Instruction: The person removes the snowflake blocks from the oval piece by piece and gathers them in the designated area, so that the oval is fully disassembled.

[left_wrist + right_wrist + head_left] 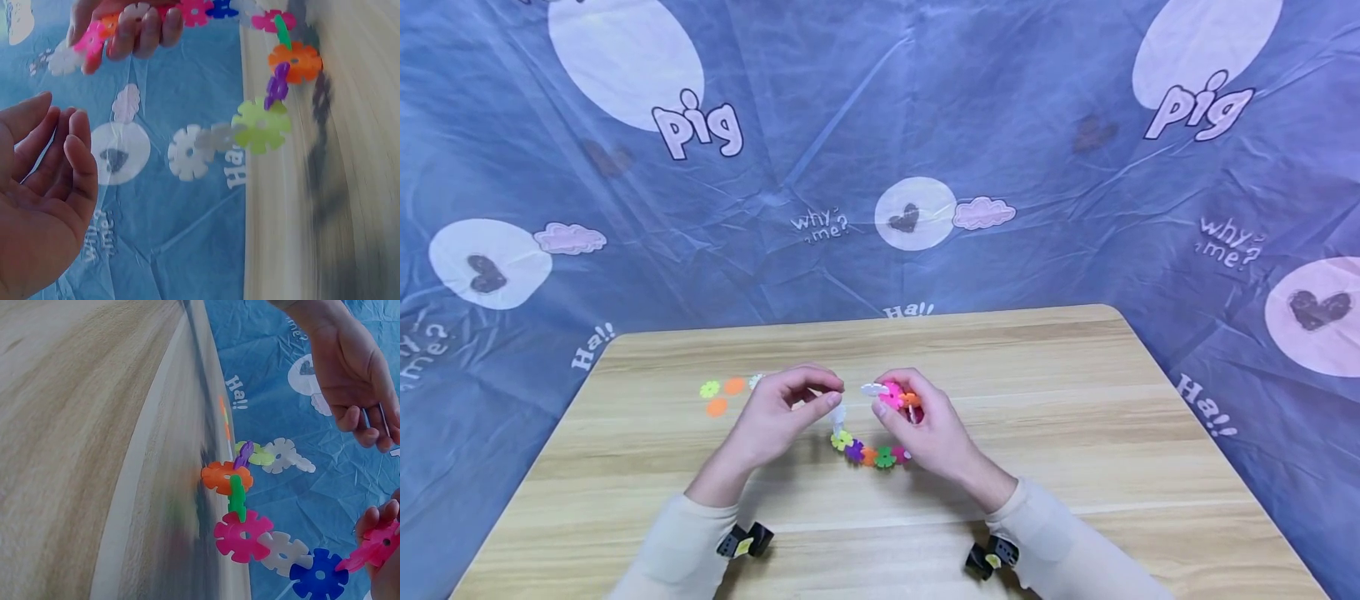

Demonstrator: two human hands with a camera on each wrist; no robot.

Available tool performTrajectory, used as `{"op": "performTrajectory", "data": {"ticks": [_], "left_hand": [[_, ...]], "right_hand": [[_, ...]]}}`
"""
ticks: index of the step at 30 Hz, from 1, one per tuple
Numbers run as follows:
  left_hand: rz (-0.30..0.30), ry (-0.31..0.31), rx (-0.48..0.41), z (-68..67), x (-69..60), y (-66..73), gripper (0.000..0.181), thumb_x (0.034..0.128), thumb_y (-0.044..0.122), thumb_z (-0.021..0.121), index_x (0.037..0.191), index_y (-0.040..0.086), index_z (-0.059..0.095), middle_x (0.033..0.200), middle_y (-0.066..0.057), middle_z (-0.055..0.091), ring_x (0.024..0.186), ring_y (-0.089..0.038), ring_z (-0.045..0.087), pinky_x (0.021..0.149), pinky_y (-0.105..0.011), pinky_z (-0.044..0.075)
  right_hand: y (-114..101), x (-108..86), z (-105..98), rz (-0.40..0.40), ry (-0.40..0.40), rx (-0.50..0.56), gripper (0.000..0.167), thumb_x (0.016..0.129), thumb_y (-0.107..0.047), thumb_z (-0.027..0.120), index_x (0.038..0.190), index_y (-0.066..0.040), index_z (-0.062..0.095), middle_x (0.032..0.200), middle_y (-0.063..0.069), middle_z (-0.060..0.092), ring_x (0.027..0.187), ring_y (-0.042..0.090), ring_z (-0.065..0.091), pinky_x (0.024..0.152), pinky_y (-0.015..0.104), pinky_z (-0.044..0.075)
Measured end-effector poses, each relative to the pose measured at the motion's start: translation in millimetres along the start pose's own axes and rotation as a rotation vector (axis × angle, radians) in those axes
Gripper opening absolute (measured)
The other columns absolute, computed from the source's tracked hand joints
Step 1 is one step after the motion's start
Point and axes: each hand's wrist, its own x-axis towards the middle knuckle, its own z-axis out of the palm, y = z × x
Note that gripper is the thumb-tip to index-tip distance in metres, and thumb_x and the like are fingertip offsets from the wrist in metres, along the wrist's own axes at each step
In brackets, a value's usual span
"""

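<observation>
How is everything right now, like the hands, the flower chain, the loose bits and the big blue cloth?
Left hand: fingers loosely bent, holding nothing.
Right hand: gripping the chain.
Chain: linked, curved, its two ends apart.
Loose lime piece: lying on the table.
Two loose orange pieces: lying on the table.
White piece by the left hand: partly hidden.
Cloth: hung up, wrinkled.

In the head view, the left sleeved forearm [681, 533] slants up from the lower left, the right sleeved forearm [1060, 537] from the lower right. Near the centre, the left hand [784, 412] curves loosely — the right hand [928, 425] grips, fingers [150, 32] bent.
</observation>
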Motion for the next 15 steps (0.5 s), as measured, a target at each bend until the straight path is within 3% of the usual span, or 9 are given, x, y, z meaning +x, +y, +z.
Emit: {"op": "performTrajectory", "data": {"ticks": [4,15], "left_hand": [[0.006,0.001,-0.005,5.7,2.6,4.6,0.014,0.0983,0.008,0.078,0.112,0.007,0.08,0.111,-0.011,0.078,0.093,-0.009,0.068,0.081,-0.026,0.058],[0.048,-0.015,-0.05,16.3,6.6,7.8,0.017,0.0975,0.004,0.077,0.114,0.001,0.078,0.113,-0.016,0.078,0.093,-0.008,0.069,0.08,-0.026,0.059]], "right_hand": [[-0.1,0.9,0.1,-0.009,0.004,-0.001,0.026,0.103,-0.014,0.072,0.128,-0.01,0.067,0.093,0.004,0.063,0.07,0.008,0.052,0.058,0.023,0.048],[-2.2,1.6,1.0,-0.04,-0.007,-0.023,0.025,0.101,-0.013,0.075,0.126,-0.01,0.07,0.095,0.005,0.068,0.07,0.008,0.058,0.058,0.025,0.054]]}}
